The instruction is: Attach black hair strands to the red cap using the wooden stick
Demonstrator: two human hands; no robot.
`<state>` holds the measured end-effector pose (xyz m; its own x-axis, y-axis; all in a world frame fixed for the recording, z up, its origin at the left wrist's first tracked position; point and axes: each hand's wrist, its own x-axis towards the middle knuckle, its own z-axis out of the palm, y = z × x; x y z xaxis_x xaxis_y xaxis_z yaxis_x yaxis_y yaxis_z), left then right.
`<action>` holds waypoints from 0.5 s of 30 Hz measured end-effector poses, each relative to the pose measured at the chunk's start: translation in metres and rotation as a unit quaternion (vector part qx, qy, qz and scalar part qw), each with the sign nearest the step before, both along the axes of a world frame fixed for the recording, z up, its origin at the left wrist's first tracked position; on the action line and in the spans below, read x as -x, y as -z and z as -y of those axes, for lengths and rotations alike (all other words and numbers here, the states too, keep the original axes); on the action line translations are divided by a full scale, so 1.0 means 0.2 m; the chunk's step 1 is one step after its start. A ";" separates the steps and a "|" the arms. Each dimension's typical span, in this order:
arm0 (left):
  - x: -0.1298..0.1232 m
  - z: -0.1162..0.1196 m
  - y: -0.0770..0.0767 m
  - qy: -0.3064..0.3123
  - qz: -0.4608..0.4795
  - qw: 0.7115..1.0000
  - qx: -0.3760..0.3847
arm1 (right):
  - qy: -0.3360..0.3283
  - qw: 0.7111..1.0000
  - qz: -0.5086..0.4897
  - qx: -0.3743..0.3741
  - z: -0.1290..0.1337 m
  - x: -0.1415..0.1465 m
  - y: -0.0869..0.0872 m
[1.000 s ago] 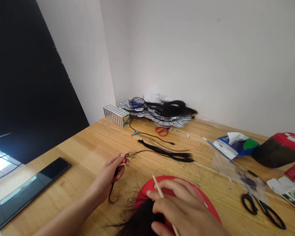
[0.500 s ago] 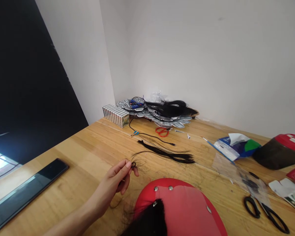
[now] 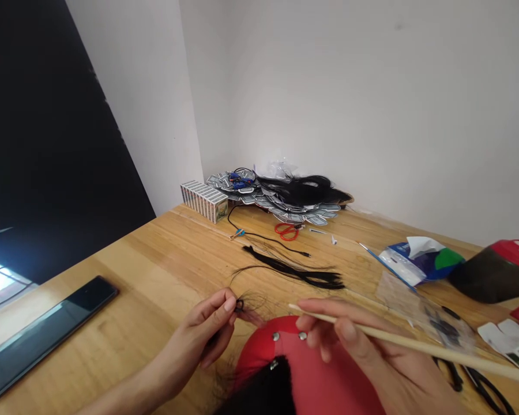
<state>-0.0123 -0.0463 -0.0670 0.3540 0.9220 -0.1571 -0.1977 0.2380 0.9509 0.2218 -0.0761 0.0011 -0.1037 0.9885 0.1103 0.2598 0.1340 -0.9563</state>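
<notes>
My left hand [image 3: 201, 331] pinches a thin strand of black hair [image 3: 239, 305] between thumb and fingers, with a small loop showing at the fingertips. My right hand [image 3: 350, 340] grips a long thin wooden stick [image 3: 415, 343] that lies across the fingers, its tip pointing left. Below that hand sits a red rounded form [image 3: 315, 369] with metal studs, and black hair [image 3: 263, 389] hangs from its near part. A loose bundle of black hair strands [image 3: 294, 271] lies on the table beyond my hands.
The wooden table [image 3: 125, 276] holds a phone [image 3: 47, 340] at left, red scissors [image 3: 287, 231] and a black cable [image 3: 263, 236] at the back. Black scissors [image 3: 452, 374] lie partly hidden under the stick. Stacked boxes [image 3: 203, 200] and a dark visor [image 3: 497, 274] stand further off.
My right hand has come back into view with the stick, now held level above the red form. My left hand has shifted slightly right, still pinching the strand.
</notes>
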 end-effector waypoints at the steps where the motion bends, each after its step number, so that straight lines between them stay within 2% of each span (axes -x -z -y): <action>1: 0.00 0.00 0.00 0.001 0.009 1.000 0.004 | -0.011 1.000 -0.002 0.010 -0.01 0.02 0.00; 8: -0.01 0.02 -0.02 0.026 0.032 0.999 0.024 | -0.048 0.997 0.046 0.049 -0.02 0.05 0.05; 12: -0.01 0.03 -0.02 0.026 0.031 0.999 0.032 | -0.104 0.988 0.113 0.004 -0.02 0.01 0.08; 15: -0.01 0.03 -0.02 0.028 0.026 0.999 0.037 | -0.105 0.983 0.150 -0.033 -0.01 0.00 0.08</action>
